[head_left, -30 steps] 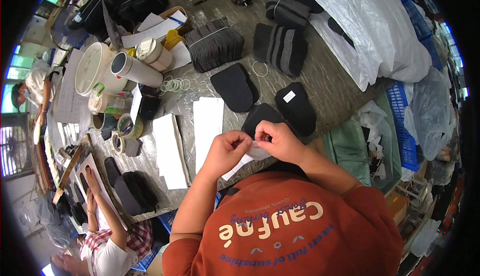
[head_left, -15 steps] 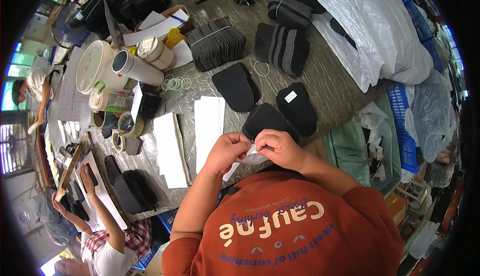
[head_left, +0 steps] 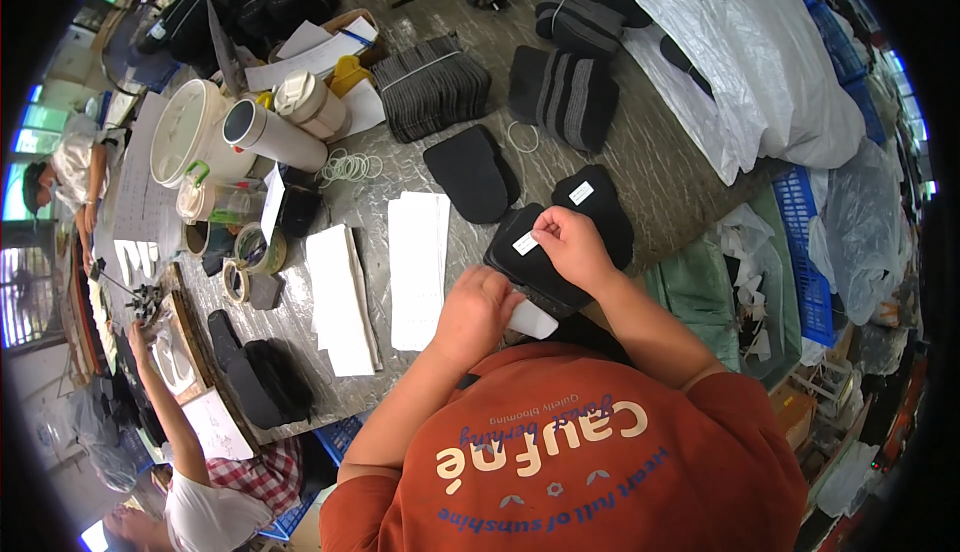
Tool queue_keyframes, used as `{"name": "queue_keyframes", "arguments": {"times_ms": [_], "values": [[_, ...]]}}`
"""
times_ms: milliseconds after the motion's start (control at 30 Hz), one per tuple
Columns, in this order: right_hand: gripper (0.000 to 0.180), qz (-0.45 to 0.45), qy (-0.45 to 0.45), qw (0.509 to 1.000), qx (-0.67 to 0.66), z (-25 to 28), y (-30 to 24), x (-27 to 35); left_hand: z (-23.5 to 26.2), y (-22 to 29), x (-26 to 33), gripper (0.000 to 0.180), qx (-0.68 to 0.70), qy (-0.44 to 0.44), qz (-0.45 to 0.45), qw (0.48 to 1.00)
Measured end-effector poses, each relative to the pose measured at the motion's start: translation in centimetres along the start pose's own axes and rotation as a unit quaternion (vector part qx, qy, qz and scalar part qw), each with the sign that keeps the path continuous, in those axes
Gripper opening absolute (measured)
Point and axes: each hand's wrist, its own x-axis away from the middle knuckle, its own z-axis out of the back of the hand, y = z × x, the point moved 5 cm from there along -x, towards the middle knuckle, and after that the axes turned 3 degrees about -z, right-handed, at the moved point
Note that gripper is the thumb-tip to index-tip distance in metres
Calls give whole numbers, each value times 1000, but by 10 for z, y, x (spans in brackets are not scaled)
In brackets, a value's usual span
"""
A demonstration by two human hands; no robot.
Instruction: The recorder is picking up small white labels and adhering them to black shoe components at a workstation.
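My left hand (head_left: 474, 310) is closed on a white paper sheet (head_left: 534, 320), which sticks out to the right of its fingers. My right hand (head_left: 576, 246) pinches the right end of a small white label (head_left: 525, 243). That label lies over a black insole-like pad (head_left: 545, 273); whether it is fully stuck down cannot be seen. Just beyond, a second black pad (head_left: 608, 214) carries a white label (head_left: 581, 192) of the same kind. A black pad (head_left: 470, 174) with no label showing lies to the left of these.
White paper stacks (head_left: 418, 272) lie left of my hands. Bundled dark pads (head_left: 432, 87) stand farther back, near a white tumbler (head_left: 275, 137) and rubber bands (head_left: 352, 167). A white sack (head_left: 740, 62) covers the far right. A co-worker's arm (head_left: 172, 402) reaches in at left.
My hands have moved apart. The right one has brought a label onto the nearest black pad, while the left keeps the white sheet, lower down. The co-worker's arm has shifted.
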Motion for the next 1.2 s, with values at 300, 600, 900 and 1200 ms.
{"name": "queue_keyframes", "arguments": {"times_ms": [300, 600, 900, 1200], "values": [[9, -12, 2, 1000, 10, -3, -1, -1, -20, 0, 4, 21, -76, -6, -103, 992], [9, -8, 7, 998, 58, -6, 2, -1, -21, 2, 6, 21, -58, -12, -92, 994], [14, -3, 29, 999, -33, -10, 13, -2, -32, 4, 4, 20, -158, -67, -88, 981], [30, 19, 100, 993, 64, -4, -1, -7, -30, 5, -2, 26, -209, -51, -107, 971]]}}
